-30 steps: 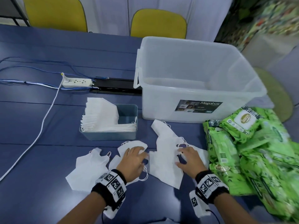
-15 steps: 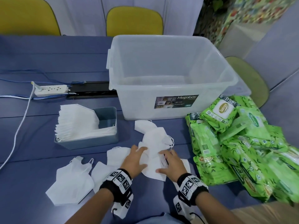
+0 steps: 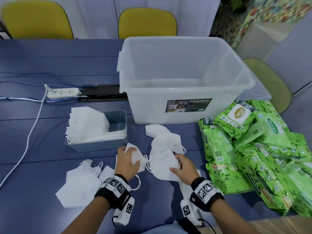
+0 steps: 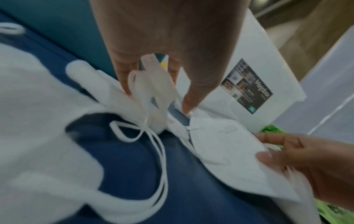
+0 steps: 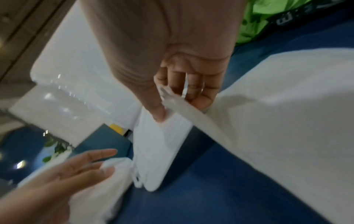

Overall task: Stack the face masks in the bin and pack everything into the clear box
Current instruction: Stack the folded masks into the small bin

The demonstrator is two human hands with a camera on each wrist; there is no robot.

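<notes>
Loose masks gathered just below the bin

The bin [image 3: 101,146], part-filled, lies at about 10 o'clock from the left hand [image 3: 129,159], the nearer one, which grasps a mask [image 3: 136,155]; the right hand [image 3: 184,168] pinches a second mask [image 3: 163,159], long axis toward 12 o'clock on the tabletop [image 3: 42,157].
</notes>
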